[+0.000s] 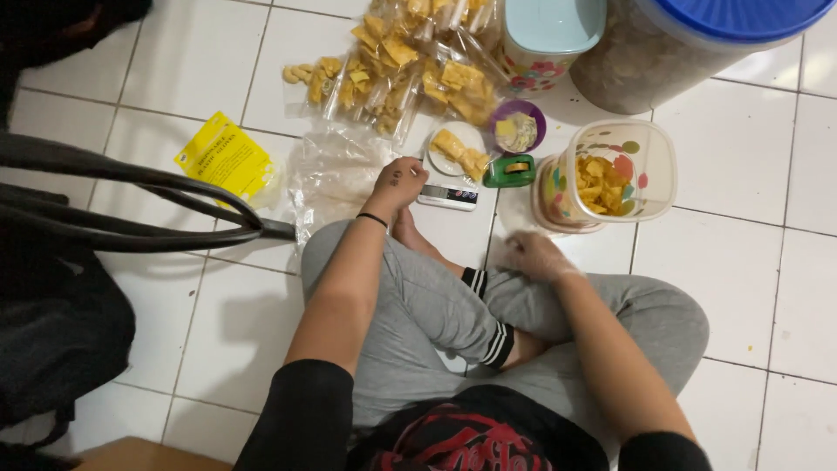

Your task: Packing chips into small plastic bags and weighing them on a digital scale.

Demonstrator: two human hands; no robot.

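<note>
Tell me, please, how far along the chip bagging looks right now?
Done: a pile of filled clear bags. In hand: chips on the scale's white plate, left hand touching the scale; right hand empty beside the open container, which still holds chips. Empty bags remain.

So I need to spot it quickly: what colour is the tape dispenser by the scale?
Green, holding a brownish roll; the tape dispenser shows in the head view.

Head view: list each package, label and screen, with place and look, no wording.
Yellow packet: flat, left on the floor tiles.
Chip bags: clear, filled yellow, piled at top.
Empty bags: clear stack beside left hand.
Scale screen: small dark strip, by that hand.
</note>
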